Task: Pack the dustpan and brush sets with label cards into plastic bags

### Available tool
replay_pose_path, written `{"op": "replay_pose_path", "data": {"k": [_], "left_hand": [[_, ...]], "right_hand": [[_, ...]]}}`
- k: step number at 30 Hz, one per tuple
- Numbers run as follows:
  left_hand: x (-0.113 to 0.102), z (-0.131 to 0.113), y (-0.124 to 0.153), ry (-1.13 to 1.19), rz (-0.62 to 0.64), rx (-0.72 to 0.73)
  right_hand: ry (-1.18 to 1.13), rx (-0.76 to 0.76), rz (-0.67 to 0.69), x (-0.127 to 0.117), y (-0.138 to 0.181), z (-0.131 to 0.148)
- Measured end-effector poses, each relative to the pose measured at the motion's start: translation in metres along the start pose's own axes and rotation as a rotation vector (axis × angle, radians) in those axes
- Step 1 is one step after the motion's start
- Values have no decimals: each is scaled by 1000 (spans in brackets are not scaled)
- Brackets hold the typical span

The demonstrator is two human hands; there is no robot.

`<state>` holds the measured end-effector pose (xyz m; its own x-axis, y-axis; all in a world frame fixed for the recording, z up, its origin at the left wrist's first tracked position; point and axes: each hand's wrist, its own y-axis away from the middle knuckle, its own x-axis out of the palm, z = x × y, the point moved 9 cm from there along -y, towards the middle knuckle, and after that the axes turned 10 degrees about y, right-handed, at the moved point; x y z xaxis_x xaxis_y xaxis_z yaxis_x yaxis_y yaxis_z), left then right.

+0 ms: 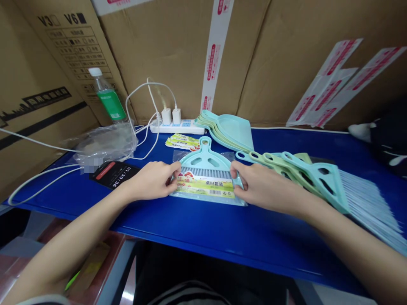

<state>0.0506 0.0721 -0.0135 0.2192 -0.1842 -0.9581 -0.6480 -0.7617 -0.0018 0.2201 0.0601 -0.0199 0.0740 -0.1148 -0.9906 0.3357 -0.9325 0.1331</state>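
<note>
In front of me lies a light blue hand brush [205, 161] with grey bristles, over a light blue dustpan. A clear plastic bag [240, 199] surrounds their wide part, while the brush handle sticks out at the far end. A yellow and green printed card [219, 188] with mushrooms lies across the bristles. My left hand [155, 180] pinches the left edge of the bag between thumb and fingers. On the right edge, my right hand [254, 180] grips the bag in the same way.
Stacked dustpans [235, 129] and several brushes [318, 178] lie to the right. Printed cards [181, 142] are behind the bag. A power strip [187, 126] with chargers, a bottle [110, 101], plastic bags [104, 142] and a phone [112, 173] occupy the left. Cardboard [171, 46] walls the back.
</note>
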Motion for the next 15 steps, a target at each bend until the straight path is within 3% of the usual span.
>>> {"op": "replay_pose_path", "data": {"k": [6, 15], "left_hand": [[-3, 3, -1, 68, -32, -50], [-4, 9, -2, 76, -30, -120]], "right_hand": [[0, -23, -45, -1, -2, 3], [-4, 77, -114, -4, -7, -2]]}}
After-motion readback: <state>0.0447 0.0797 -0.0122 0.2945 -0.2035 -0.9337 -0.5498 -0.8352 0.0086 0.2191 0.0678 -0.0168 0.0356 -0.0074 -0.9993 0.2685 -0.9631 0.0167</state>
